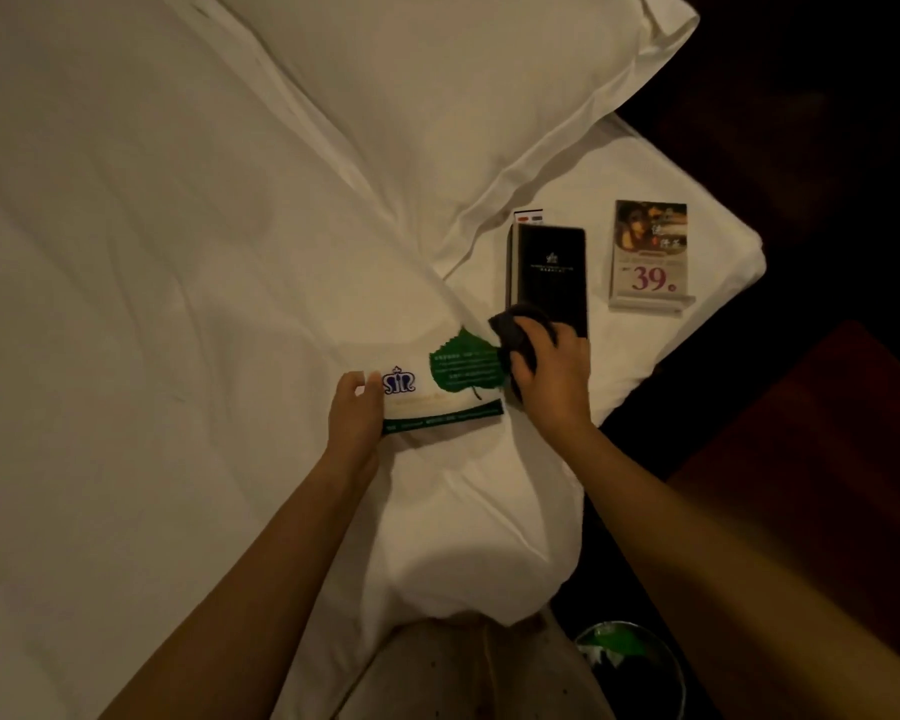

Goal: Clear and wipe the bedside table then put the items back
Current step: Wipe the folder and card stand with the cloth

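White bed (126, 252), dim room; table (827, 459) dark at right, looked bare. Left hand (355, 413) pinched card (440, 402) at its left end, long axis left-right. Right hand (549, 368) clenched on cloth (515, 324), nearer table. Booklet (549, 272), sign (648, 257) lay beyond right hand.

Bed (126, 252): pillow (463, 96), cards (440, 402), booklet (549, 278).

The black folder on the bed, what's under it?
A white card with red and blue marks peeks out behind the black folder. The rest is covered. Below lies the white bed sheet.
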